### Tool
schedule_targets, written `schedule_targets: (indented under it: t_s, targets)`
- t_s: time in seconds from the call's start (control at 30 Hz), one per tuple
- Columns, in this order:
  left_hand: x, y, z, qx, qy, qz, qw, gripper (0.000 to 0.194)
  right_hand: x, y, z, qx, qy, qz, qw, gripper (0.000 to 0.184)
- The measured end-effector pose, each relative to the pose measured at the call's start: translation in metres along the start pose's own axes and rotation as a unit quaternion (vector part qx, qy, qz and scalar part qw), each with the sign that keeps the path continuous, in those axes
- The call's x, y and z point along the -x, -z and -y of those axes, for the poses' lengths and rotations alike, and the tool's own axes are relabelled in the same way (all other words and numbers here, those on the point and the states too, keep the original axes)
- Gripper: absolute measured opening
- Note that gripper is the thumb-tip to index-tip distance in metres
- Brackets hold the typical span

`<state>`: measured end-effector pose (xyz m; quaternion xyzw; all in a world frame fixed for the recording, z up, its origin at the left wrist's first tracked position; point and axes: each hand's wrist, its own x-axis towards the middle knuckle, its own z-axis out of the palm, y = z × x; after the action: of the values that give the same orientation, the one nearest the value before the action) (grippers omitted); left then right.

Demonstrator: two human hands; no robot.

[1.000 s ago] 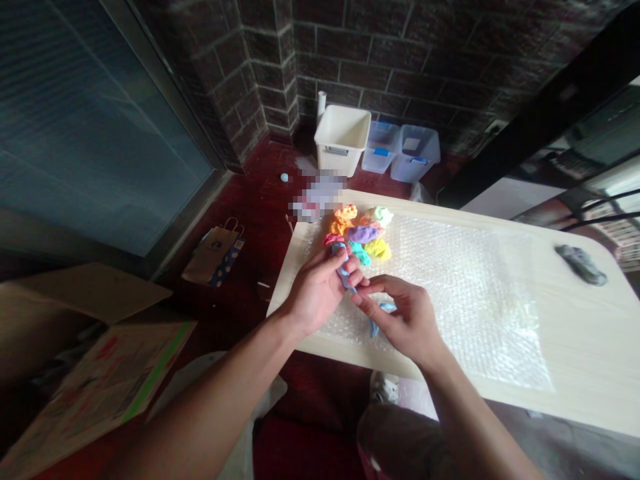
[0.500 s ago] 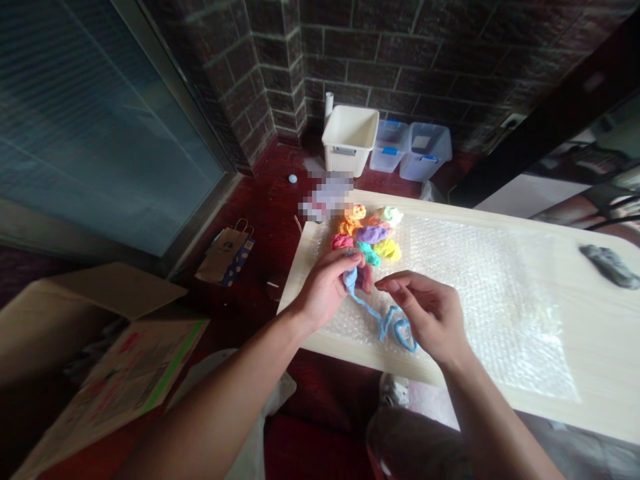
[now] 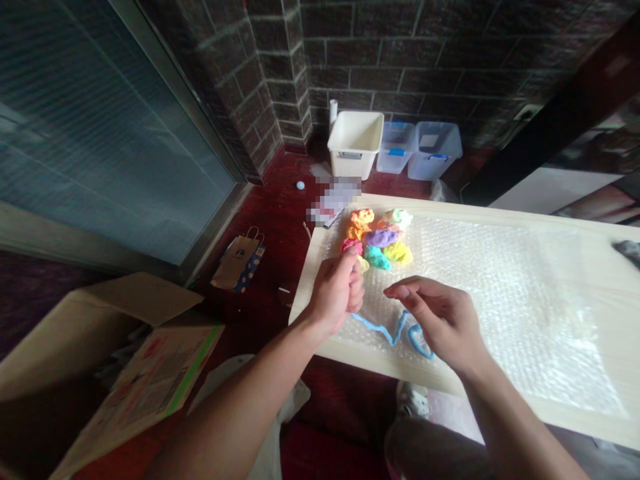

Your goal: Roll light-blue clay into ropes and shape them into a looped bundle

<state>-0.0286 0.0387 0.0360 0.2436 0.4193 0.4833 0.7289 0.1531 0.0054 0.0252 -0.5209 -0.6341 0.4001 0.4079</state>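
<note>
My left hand (image 3: pixel 337 290) is closed in a fist around blue modelling clay, most of it hidden by the fingers. A thin blue clay strand (image 3: pixel 375 327) trails out below the fist, zigzags over the bubble wrap and curls into a loop beside my right hand (image 3: pixel 437 313). The thumb and fingertips of that hand are pinched together above the wrap; whether anything small sits between them is hidden. Just beyond my left fist lies a cluster of soft clay lumps: orange, red, purple (image 3: pixel 381 238), teal (image 3: pixel 377 257), yellow (image 3: pixel 399 253) and pale green (image 3: pixel 399 217).
Bubble wrap (image 3: pixel 500 300) covers much of the pale wooden table (image 3: pixel 617 320). A dark object (image 3: pixel 627 252) lies at its right. Behind stand a cream bin (image 3: pixel 353 163) and two clear boxes. A paper bag (image 3: pixel 235 260) and an open cardboard box (image 3: pixel 145 360) are at left.
My left fingers have closed over the blue clay lump, which showed between them before. The right hand keeps its pinch. The whole view has shifted slightly.
</note>
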Motion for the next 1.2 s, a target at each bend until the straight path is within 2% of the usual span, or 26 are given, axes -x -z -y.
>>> schedule_targets:
  t_s: [0.53, 0.77, 0.87, 1.03, 1.13, 1.2]
  targets:
    - [0.000, -0.003, -0.005, -0.054, -0.028, -0.009, 0.998, 0.073, 0.001, 0.002, 0.001, 0.001, -0.001, 0.002, 1.000, 0.035]
    - [-0.002, 0.003, -0.025, 0.041, 0.055, -0.040, 0.997, 0.071, -0.001, 0.005, 0.001, 0.002, -0.018, -0.006, 1.000, 0.040]
    - [-0.004, 0.008, -0.031, 0.085, 0.070, -0.024, 0.994, 0.068, 0.000, 0.001, 0.003, -0.003, -0.025, 0.018, 1.000, 0.039]
    - [-0.006, 0.015, -0.029, 0.178, 0.039, 0.020, 0.983, 0.061, 0.006, -0.019, 0.007, 0.020, -0.039, 0.126, 0.991, 0.041]
    - [-0.006, 0.015, -0.025, 0.214, 0.015, 0.070, 0.974, 0.048, 0.007, -0.029, 0.006, 0.072, -0.006, 0.149, 0.986, 0.027]
    - [-0.005, 0.014, -0.023, 0.218, 0.008, 0.093, 0.972, 0.035, 0.007, -0.032, 0.005, 0.093, 0.004, 0.155, 0.984, 0.031]
